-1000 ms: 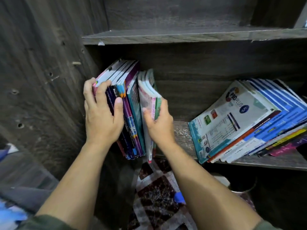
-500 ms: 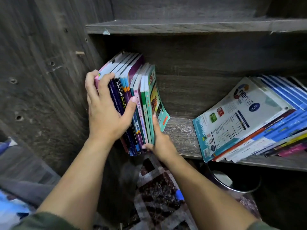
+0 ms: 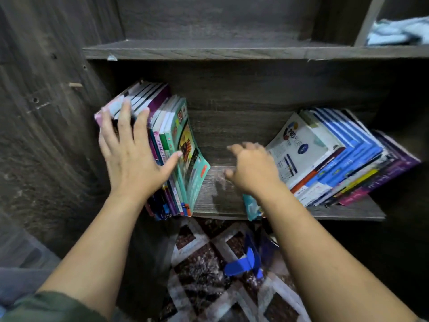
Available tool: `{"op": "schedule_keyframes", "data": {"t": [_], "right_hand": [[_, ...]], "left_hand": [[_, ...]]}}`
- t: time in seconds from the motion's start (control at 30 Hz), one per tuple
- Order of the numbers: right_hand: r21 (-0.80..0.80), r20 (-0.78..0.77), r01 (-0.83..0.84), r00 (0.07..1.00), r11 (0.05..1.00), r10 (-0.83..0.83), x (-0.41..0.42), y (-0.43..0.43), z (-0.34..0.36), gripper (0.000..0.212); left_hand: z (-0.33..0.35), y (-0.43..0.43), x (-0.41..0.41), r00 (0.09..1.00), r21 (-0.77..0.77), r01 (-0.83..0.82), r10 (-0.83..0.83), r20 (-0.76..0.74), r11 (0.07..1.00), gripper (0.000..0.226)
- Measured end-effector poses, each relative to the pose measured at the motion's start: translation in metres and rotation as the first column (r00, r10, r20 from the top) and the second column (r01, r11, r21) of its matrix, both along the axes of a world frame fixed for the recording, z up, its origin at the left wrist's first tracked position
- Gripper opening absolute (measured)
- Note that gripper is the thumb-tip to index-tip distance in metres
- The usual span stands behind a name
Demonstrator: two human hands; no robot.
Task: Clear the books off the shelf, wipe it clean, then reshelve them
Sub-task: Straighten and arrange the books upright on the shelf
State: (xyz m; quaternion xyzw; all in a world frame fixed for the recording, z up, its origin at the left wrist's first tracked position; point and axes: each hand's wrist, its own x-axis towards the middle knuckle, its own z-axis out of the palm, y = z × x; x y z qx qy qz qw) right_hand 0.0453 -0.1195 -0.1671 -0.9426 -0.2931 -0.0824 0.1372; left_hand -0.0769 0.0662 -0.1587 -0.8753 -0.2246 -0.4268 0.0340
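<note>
- Head view, centre left: the upright books [image 3: 185, 145] stood on the shelf [image 3: 218, 203] under the left hand [image 3: 130, 156], its fingers straight and spread flat against their spines.
- Centre: the right hand [image 3: 253, 168] hung blurred above the shelf, fingers loosely curled and holding nothing, just beside the leaning books [image 3: 325, 154] at right.

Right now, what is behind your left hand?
The upright book stack at the left end of the shelf. The left hand lies flat on its spines and hides the darker ones beneath. The teal-covered books to the right of the thumb show.
</note>
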Motion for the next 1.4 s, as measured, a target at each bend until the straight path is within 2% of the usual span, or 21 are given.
{"op": "schedule_keyframes", "data": {"t": [0.13, 0.23, 0.3, 0.4, 0.57, 0.63, 0.7, 0.8, 0.97, 1.03, 1.13, 1.27, 1.33, 1.4], "right_hand": [[0.024, 0.168, 0.312, 0.935, 0.95, -0.311, 0.018, -0.049, 0.018, 0.066], [0.022, 0.105, 0.531, 0.841, 0.847, -0.53, 0.034, -0.081, 0.023, 0.089], [-0.024, 0.04, 0.594, 0.804, 0.804, -0.593, 0.042, -0.094, 0.019, 0.11], [-0.044, 0.047, 0.613, 0.79, 0.789, -0.611, 0.048, -0.094, 0.004, 0.123], [0.07, 0.103, 0.669, 0.733, 0.74, -0.673, 0.058, -0.079, -0.012, 0.094], [0.118, 0.094, 0.682, 0.716, 0.722, -0.692, 0.058, -0.074, -0.016, 0.091], [0.219, 0.065, 0.672, 0.713, 0.707, -0.698, 0.051, -0.071, -0.019, 0.101], [0.459, -0.046, 0.604, 0.748, 0.651, -0.662, 0.041, -0.071, -0.025, 0.122], [0.712, -0.151, 0.501, 0.793, 0.492, -0.59, 0.041, -0.075, -0.026, 0.13], [0.763, -0.19, 0.469, 0.82, 0.444, -0.54, 0.039, -0.068, -0.024, 0.128], [0.803, -0.377, 0.508, 0.839, 0.312, -0.393, 0.031, -0.047, -0.03, 0.114], [0.73, -0.589, 0.651, 0.754, 0.209, -0.291, 0.03, -0.036, -0.046, 0.084], [0.762, -0.574, 0.629, 0.765, 0.15, -0.293, 0.032, -0.035, -0.046, 0.071], [0.823, -0.488, 0.548, 0.817, 0.151, -0.307, 0.03, -0.028, -0.042, 0.056]], "left_hand": [[0.002, -0.008, 0.003, 0.999, -0.029, -0.049, 0.048, -0.021, 0.998, 0.095], [0.004, -0.012, 0.006, 0.997, -0.058, -0.077, 0.076, -0.015, 0.995, 0.093], [0.004, -0.015, 0.009, 0.996, -0.077, -0.089, 0.089, -0.011, 0.993, 0.093], [0.003, -0.014, 0.012, 0.995, -0.082, -0.1, 0.1, -0.013, 0.992, 0.092], [0.002, -0.013, 0.012, 0.994, -0.079, -0.109, 0.108, -0.015, 0.991, 0.092], [0.002, -0.013, 0.012, 0.994, -0.072, -0.107, 0.106, -0.016, 0.992, 0.091], [0.002, -0.012, 0.011, 0.995, -0.064, -0.104, 0.103, -0.019, 0.993, 0.09], [0.0, -0.011, 0.01, 0.995, -0.069, -0.1, 0.099, -0.019, 0.993, 0.09], [0.001, -0.011, 0.01, 0.995, -0.064, -0.095, 0.095, -0.011, 0.993, 0.09], [0.001, -0.011, 0.01, 0.996, -0.067, -0.093, 0.093, -0.009, 0.993, 0.091], [0.001, -0.011, 0.011, 0.995, -0.066, -0.102, 0.101, -0.017, 0.993, 0.091], [0.0, -0.01, 0.011, 0.993, -0.059, -0.117, 0.115, -0.025, 0.991, 0.092], [-0.001, -0.009, 0.011, 0.993, -0.057, -0.116, 0.115, -0.023, 0.992, 0.092], [-0.002, -0.008, 0.011, 0.994, -0.055, -0.112, 0.111, -0.018, 0.992, 0.092]]}}
